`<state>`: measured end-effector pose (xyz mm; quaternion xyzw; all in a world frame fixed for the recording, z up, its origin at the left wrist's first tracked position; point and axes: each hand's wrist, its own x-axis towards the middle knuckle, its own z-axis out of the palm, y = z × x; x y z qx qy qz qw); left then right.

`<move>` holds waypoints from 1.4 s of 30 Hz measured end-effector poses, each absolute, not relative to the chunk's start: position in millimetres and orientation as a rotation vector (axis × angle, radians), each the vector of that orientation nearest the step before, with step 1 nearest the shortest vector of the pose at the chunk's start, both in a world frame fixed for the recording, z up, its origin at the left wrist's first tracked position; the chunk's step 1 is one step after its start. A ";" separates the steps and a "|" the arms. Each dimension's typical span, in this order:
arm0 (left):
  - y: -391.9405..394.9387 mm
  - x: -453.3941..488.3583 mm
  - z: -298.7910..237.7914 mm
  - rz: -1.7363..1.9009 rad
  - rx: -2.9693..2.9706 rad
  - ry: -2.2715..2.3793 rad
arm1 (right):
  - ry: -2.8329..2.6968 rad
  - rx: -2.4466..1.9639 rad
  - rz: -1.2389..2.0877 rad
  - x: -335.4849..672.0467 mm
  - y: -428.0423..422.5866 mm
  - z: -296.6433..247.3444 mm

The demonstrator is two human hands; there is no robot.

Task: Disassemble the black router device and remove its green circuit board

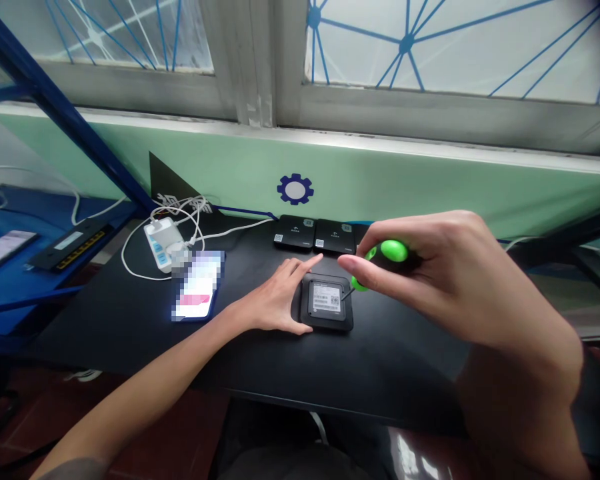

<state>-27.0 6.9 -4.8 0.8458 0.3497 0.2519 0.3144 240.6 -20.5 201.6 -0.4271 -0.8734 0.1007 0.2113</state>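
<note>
A flat, square black electronic box [326, 322] lies on the table with its white printed label facing up. My left hand [280, 297] spans its left side, thumb at the near edge and fingers toward the far edge, holding it down. In my right hand [445, 273] is a screwdriver [394, 251] with a green and black handle, gripped between thumb and curled fingers. Its thin shaft slants down to the left, and the tip meets the box near the right side of the label. Whether the tip sits in a screw is too small to tell.
Behind the box, two similar black boxes [295, 233] lie side by side by the wall. A lit phone [199, 287] rests left of my forearm, with a white power strip [163, 244] and tangled white cables beyond it. A blue metal post [75, 113] rises at the left.
</note>
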 end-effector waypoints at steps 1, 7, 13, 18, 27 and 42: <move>6.6 -27.2 -5.8 0.662 2.206 0.913 | -2.426 -1.186 0.276 240.7 -20.6 201.6; 7.3 -28.8 -7.8 0.651 2.156 0.888 | -2.422 -1.190 0.293 240.5 -21.1 201.5; 7.5 -27.8 -2.5 0.607 2.170 0.864 | -2.450 -1.179 0.268 238.0 -19.0 201.2; 8.1 -27.2 -1.7 0.614 2.196 0.798 | -2.445 -1.161 0.266 237.3 -20.1 202.0; 6.9 -24.6 -4.5 0.652 2.216 0.787 | -2.445 -1.173 0.276 235.3 -18.2 200.9; 6.1 -25.0 -4.5 0.599 2.258 0.825 | -2.518 -1.125 0.483 225.5 -10.6 192.5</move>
